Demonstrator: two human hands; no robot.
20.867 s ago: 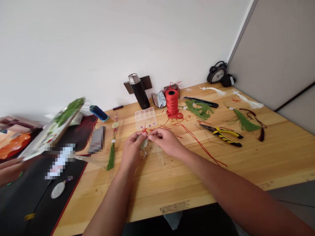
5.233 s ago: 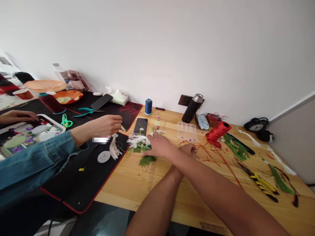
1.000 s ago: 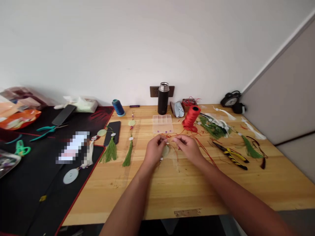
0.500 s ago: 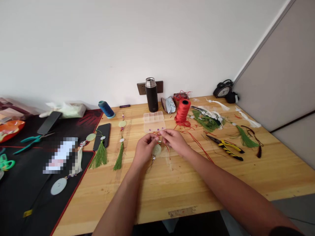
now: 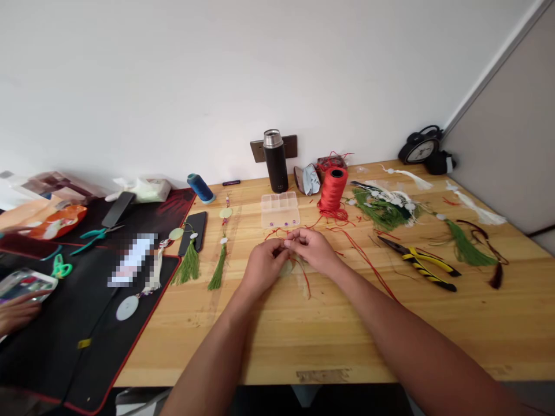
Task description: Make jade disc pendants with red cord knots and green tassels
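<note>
My left hand (image 5: 265, 263) and my right hand (image 5: 311, 249) meet over the middle of the wooden table, fingertips pinched together. Both are closed on thin red cord (image 5: 307, 280), whose end hangs below my right fingers. Partly hidden beneath my fingers is a pale green round disc (image 5: 287, 268). Just beyond my hands lies a clear compartment box (image 5: 280, 211) with a few purple beads along its near side. A red thread spool (image 5: 333, 192) stands behind my right hand, loose cord around its base. The exact crossing of the cord between my fingertips is hidden.
Yellow-black pliers (image 5: 418, 263) lie at right, near green tassels (image 5: 381, 208). A black flask (image 5: 276, 164) stands by the wall. Finished-looking tassel pendants (image 5: 223, 263), a phone (image 5: 198, 228) and a blue spool (image 5: 200, 188) are left. Another person's hand (image 5: 19, 312) touches a clear case (image 5: 28, 286).
The view has shifted left, so table things appear further right. Another person's hand and a clear case have come into view at left. My hands stay pinched together, now covering more of the disc.
</note>
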